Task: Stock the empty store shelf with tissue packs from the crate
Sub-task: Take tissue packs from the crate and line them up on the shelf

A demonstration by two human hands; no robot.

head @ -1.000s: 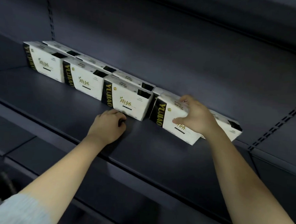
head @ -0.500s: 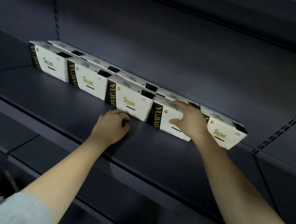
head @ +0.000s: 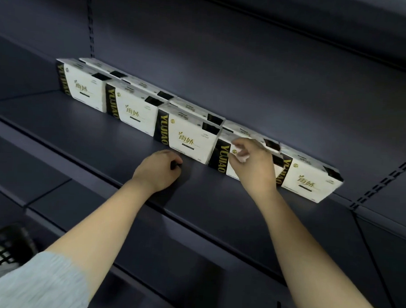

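White tissue packs with black-and-gold side bands stand in two rows along the back of the dark shelf (head: 81, 128). The front row runs from the leftmost pack (head: 83, 88) to the rightmost pack (head: 308, 180); a back row (head: 139, 84) shows behind it. My right hand (head: 253, 168) hovers at the face of the fourth front pack (head: 221, 157), its fingers loosely curled and blurred, gripping nothing that I can see. In front of the third pack (head: 186, 139), my left hand (head: 158, 172) rests on the shelf as a fist and holds nothing.
A black mesh crate (head: 2, 244) shows at the bottom left, below my left sleeve. A lower shelf (head: 214, 284) runs beneath the stocked one, and another shelf overhangs above. A slotted upright (head: 384, 179) stands to the right of the packs.
My right hand slid the fourth front pack back into line beside the third and has let go of it. The left fist stayed in place on the shelf.
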